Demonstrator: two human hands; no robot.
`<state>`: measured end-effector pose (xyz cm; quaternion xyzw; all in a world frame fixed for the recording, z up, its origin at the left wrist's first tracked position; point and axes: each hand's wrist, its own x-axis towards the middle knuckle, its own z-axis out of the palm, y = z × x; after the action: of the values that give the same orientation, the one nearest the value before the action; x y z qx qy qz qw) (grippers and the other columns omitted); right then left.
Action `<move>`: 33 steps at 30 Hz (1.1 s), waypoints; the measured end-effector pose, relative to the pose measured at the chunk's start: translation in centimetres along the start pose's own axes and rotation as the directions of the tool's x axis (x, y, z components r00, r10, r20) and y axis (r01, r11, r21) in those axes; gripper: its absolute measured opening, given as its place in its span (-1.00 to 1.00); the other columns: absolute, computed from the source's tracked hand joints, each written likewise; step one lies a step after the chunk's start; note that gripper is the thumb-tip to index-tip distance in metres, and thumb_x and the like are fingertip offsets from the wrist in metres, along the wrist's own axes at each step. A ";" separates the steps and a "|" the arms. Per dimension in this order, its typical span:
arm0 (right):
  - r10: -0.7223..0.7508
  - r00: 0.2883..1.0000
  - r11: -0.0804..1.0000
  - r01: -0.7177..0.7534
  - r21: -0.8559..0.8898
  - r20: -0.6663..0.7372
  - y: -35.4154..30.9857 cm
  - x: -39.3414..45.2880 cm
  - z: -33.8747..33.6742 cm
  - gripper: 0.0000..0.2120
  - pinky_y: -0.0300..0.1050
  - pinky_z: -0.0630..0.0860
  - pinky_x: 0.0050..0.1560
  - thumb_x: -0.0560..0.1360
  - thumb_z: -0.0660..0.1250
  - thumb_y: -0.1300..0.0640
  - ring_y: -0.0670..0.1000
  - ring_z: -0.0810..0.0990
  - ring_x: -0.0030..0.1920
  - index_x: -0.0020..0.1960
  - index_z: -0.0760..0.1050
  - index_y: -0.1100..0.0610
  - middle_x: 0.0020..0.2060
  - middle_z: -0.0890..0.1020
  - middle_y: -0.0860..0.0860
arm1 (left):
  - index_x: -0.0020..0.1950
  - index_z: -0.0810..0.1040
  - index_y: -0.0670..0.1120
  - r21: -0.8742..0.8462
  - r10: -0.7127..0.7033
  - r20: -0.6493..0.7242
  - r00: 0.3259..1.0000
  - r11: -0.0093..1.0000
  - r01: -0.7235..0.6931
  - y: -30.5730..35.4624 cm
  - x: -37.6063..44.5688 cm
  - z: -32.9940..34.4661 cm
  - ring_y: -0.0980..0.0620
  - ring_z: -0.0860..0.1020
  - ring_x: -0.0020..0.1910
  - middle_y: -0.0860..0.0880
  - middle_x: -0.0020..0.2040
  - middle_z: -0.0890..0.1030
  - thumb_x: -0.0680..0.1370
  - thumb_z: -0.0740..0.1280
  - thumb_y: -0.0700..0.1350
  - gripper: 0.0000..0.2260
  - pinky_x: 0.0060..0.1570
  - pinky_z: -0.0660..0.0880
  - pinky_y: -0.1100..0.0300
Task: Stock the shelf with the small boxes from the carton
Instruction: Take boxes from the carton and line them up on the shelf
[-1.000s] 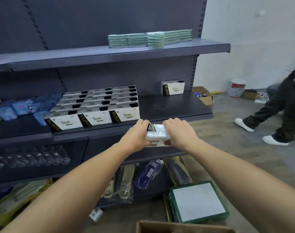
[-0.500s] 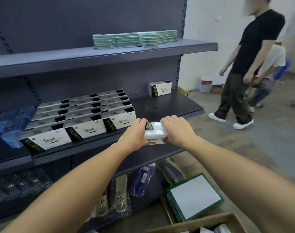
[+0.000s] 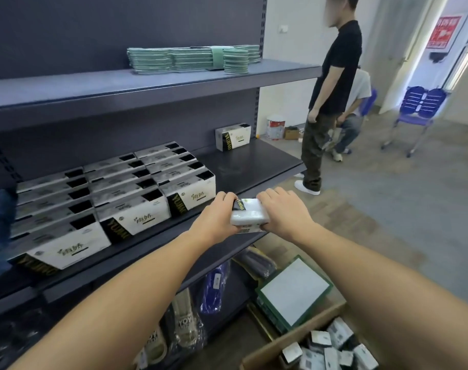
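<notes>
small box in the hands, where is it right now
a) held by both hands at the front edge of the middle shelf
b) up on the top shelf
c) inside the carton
a: the left hand and right hand grip the small box from either side at the front edge of the middle shelf, right of the stocked rows.
</notes>
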<state>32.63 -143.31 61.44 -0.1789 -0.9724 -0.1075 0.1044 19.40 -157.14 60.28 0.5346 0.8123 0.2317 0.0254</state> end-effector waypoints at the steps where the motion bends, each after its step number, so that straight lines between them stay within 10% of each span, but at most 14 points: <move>1: 0.002 1.000 1.000 -0.002 -0.004 -0.006 0.0 0.0 0.0 -0.47 -0.02 0.39 0.02 0.33 0.48 -0.10 0.08 0.48 0.11 0.21 0.41 0.03 0.09 0.53 -0.01 | 0.22 0.38 -0.04 0.000 0.003 0.001 1.000 1.000 -0.003 -0.1 0.1 0.0 -0.04 0.51 0.04 -0.01 0.13 0.42 0.37 0.54 -0.06 -0.49 0.05 0.50 0.02; 7: -0.002 0.999 0.998 -0.001 -0.063 -0.039 1.2 0.5 0.8 -0.53 -0.04 0.39 -0.10 0.27 0.49 -0.03 0.09 0.52 -0.01 0.11 0.47 0.05 -0.01 0.56 0.00 | 0.21 0.38 -0.03 -0.002 0.012 0.073 0.997 1.000 -0.012 -0.1 1.7 0.7 -0.05 0.53 -0.01 0.01 0.10 0.40 0.35 0.54 0.07 -0.45 0.01 0.52 -0.01; 14: -0.220 0.844 0.975 0.187 -0.116 -0.489 3.6 0.9 2.5 -0.67 0.00 0.48 0.01 0.38 0.39 0.14 0.15 0.54 0.05 0.10 0.43 0.15 0.08 0.58 0.10 | 0.27 0.40 -0.05 -0.190 0.031 0.313 0.949 0.981 0.031 0.9 5.7 -1.9 0.09 0.45 0.11 0.14 0.13 0.42 0.31 0.58 0.16 -0.34 0.08 0.47 0.18; 21: -0.064 0.984 0.986 0.036 0.165 0.164 5.4 4.6 1.1 0.15 0.13 0.21 0.47 0.27 0.51 -0.28 0.14 0.11 0.52 0.57 -0.05 0.16 0.52 0.13 0.09 | 0.48 0.24 -0.18 0.327 0.261 0.084 0.962 0.905 -0.274 -1.3 7.5 -1.1 -0.09 0.32 0.25 -0.10 0.28 0.35 0.33 0.49 0.23 -0.12 0.28 0.36 0.04; 27: -0.052 0.999 0.989 0.053 0.139 -0.017 5.8 6.3 0.6 -0.12 0.01 0.56 -0.03 0.17 0.58 -0.11 0.06 0.35 0.24 0.35 0.25 0.08 0.23 0.38 -0.01 | 0.55 0.08 -0.16 0.243 0.238 0.106 0.965 0.935 -0.257 -2.2 8.6 -2.8 -0.06 0.22 0.39 -0.06 0.41 0.24 0.30 0.52 0.26 0.03 0.38 0.30 0.06; 33: -0.187 0.963 0.982 0.176 -0.072 -0.195 4.9 7.4 -0.2 -0.09 -0.06 0.56 0.06 0.09 0.61 -0.02 0.14 0.47 0.19 0.35 0.36 0.22 0.20 0.49 0.10 | 0.30 0.36 0.03 0.088 0.149 0.217 0.965 0.981 -0.171 -3.5 10.3 -5.1 0.00 0.44 0.12 0.03 0.15 0.41 0.18 0.58 0.26 -0.20 0.14 0.48 0.02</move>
<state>27.74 -136.45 64.29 -0.0799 -0.9659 -0.1604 0.1867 10.54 -150.91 65.53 0.6206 0.7704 0.1319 0.0637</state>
